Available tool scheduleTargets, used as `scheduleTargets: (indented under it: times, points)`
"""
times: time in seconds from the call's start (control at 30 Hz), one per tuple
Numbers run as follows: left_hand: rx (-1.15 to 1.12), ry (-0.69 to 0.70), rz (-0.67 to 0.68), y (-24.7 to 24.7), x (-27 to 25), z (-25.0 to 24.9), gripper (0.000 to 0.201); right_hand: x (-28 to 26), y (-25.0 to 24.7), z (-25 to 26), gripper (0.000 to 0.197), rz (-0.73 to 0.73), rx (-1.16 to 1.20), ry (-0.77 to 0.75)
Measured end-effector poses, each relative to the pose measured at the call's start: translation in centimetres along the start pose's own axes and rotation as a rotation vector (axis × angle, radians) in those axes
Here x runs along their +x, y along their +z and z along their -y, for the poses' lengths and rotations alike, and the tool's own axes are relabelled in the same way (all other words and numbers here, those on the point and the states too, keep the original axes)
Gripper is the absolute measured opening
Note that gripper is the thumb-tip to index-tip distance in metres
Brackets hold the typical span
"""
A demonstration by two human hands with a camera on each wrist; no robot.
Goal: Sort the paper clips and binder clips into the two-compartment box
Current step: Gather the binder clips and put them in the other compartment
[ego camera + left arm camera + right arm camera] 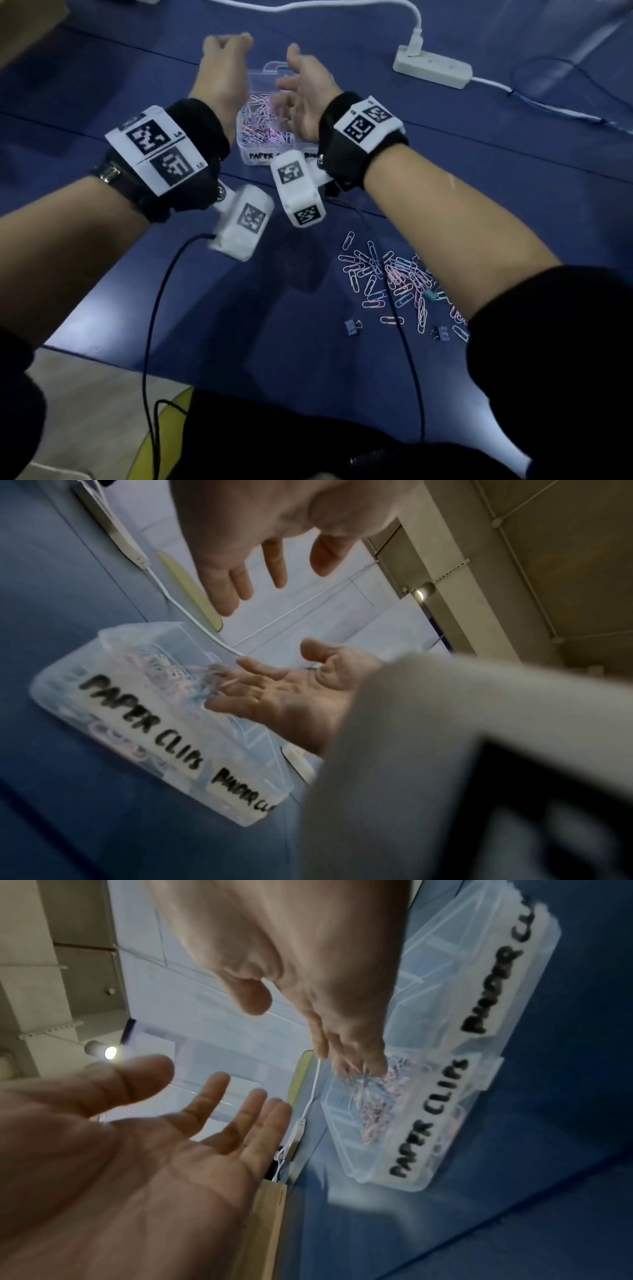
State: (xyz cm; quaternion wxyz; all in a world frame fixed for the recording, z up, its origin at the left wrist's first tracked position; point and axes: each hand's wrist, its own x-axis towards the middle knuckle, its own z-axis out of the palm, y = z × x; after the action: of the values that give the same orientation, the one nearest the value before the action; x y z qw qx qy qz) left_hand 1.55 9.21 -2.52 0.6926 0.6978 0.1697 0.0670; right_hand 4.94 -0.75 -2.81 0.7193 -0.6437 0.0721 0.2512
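Paper clips (260, 120) already fill one side of the clear box (255, 156), both hands, left hand (224, 65) and right hand (305, 89), hover above it loose and holding nothing, while a pile of clips (394, 277) and binder clips (352, 327) wait on the blue surface (274, 325).

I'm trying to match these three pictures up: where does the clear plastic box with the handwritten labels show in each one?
Head view: the clear box sits upper centre, between the wrists.
Left wrist view: the box is lower left, on the blue surface.
Right wrist view: the box runs up the right side.
Shared landmark: the "PAPER CLIPS" label on its front.
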Motion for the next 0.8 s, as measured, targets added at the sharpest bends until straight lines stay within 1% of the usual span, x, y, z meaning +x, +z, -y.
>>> scheduleTargets:
  times: [0.07,0.17,0.23,0.27,0.3,0.33,0.4,0.43,0.47,0.5,0.53,0.57,0.6,0.63,0.7,0.8]
  points:
    - [0.074,0.033,0.010,0.1,-0.3,0.3,0.016,0.2,-0.8,-0.7,0.053,0.069,-0.049,0.005]
    - [0.150,0.105,0.056,0.7,-1.7,0.4,0.028,-1.0,-3.4,-0.9,0.053,0.196,0.017,0.013]
    - [0.215,0.140,0.145,1.2,-2.8,0.6,0.031,-2.8,-5.8,-0.6,0.042,0.238,0.095,-0.012]
    - [0.282,0.164,0.219,1.5,-3.5,1.0,0.031,-4.0,-7.0,-0.7,0.032,0.231,0.057,-0.025]
    - [0.387,0.191,0.311,1.9,-4.2,1.4,0.031,-5.3,-8.2,-0.8,0.023,0.204,-0.078,-0.046]
    - [0.521,0.221,0.428,2.5,-5.0,1.8,0.029,-6.8,-9.4,-1.1,0.020,0.177,-0.300,-0.076]
    - [0.850,0.233,0.740,3.7,-6.6,2.7,0.019,-9.8,-11.4,-2.2,0.019,0.186,-0.876,-0.106]
    - [1.023,0.226,0.877,4.3,-7.4,3.1,0.034,-11.3,-12.2,-2.9,0.019,0.212,-1.152,-0.060]
    - [1.175,0.225,0.981,4.9,-8.0,3.5,0.056,-12.6,-12.8,-3.7,0.028,0.232,-1.388,0.014]
    - [1.274,0.215,1.033,5.4,-8.8,3.8,0.077,-13.9,-13.3,-4.5,0.047,0.236,-1.549,0.090]
    - [1.329,0.207,1.044,5.9,-9.5,4.0,0.096,-14.9,-13.6,-5.4,0.068,0.236,-1.617,0.150]
    - [1.364,0.205,1.040,6.3,-10.2,4.2,0.109,-15.7,-13.7,-6.1,0.086,0.235,-1.621,0.181]
    - [1.386,0.204,1.031,6.7,-10.8,4.5,0.118,-16.2,-13.8,-6.7,0.097,0.233,-1.607,0.186]
    - [1.398,0.207,1.026,7.1,-11.5,4.8,0.122,-16.5,-13.9,-7.3,0.103,0.226,-1.603,0.175]
    - [1.384,0.238,1.014,7.9,-12.9,5.3,0.121,-16.6,-13.8,-8.1,0.104,0.190,-1.617,0.124]
    - [1.353,0.295,0.962,9.0,-14.5,5.9,0.113,-16.4,-13.5,-8.7,0.089,0.126,-1.614,0.048]
